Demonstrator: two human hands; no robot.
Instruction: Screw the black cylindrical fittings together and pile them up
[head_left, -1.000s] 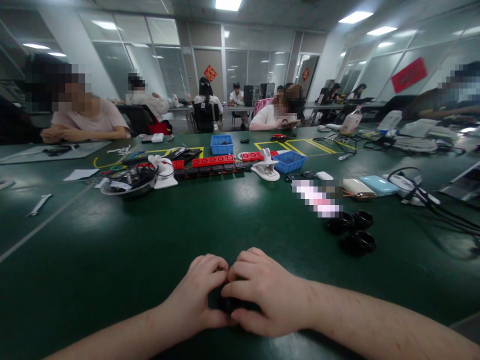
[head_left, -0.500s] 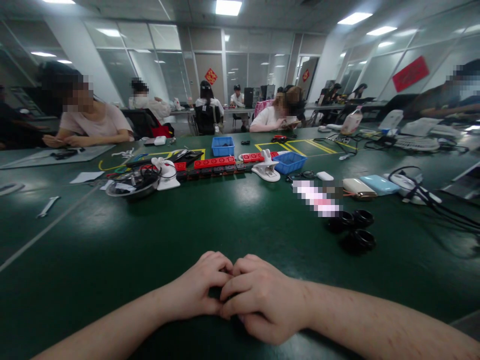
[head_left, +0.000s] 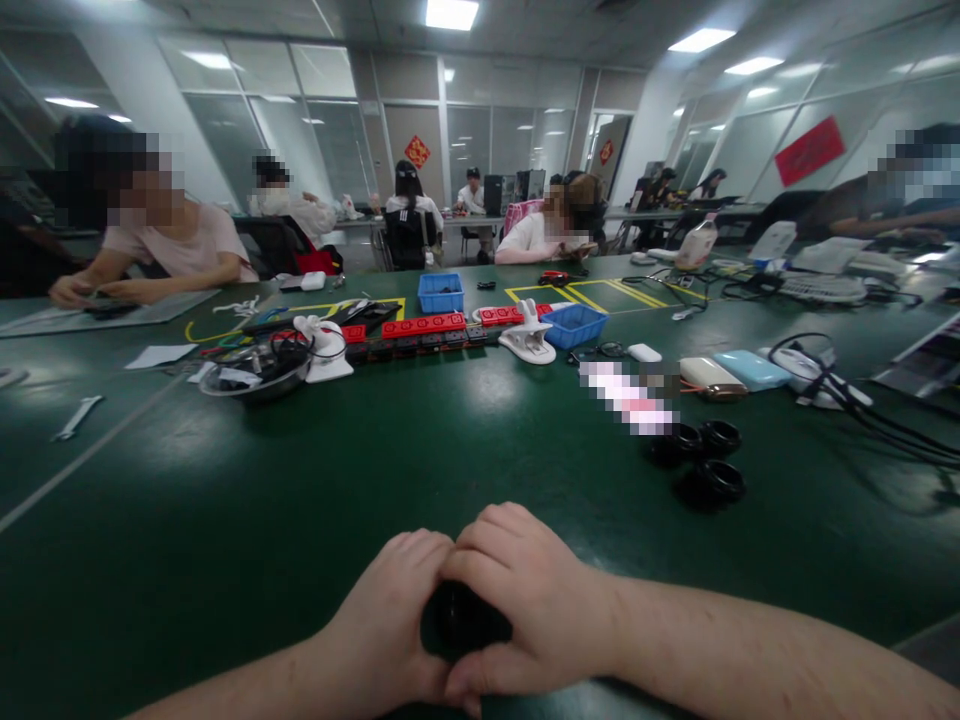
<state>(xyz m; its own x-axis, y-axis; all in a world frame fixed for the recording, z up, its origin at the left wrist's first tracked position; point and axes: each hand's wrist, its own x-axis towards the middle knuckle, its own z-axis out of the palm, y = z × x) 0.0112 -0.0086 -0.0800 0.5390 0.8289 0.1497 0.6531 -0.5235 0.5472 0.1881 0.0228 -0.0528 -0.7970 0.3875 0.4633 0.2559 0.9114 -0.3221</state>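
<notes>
My left hand (head_left: 390, 615) and my right hand (head_left: 525, 600) are pressed together low on the green table (head_left: 300, 480), both curled around a small black round object (head_left: 461, 620) that shows in the gap between thumbs and fingers. Most of that object is hidden by my fingers. Three black rings (head_left: 705, 455) like it lie on the table to the right, well beyond my right hand.
Across the table stand red and black power strips (head_left: 427, 330), two blue bins (head_left: 576, 324), white clamps (head_left: 529, 335), a bowl of cables (head_left: 255, 365), power banks (head_left: 731, 372) and black cables (head_left: 862, 400). A wrench (head_left: 75, 415) lies left. Several people sit around the far sides.
My hands have shifted slightly and parted at the thumbs, so the black object between them shows more than half a second ago. The camera has tilted a little.
</notes>
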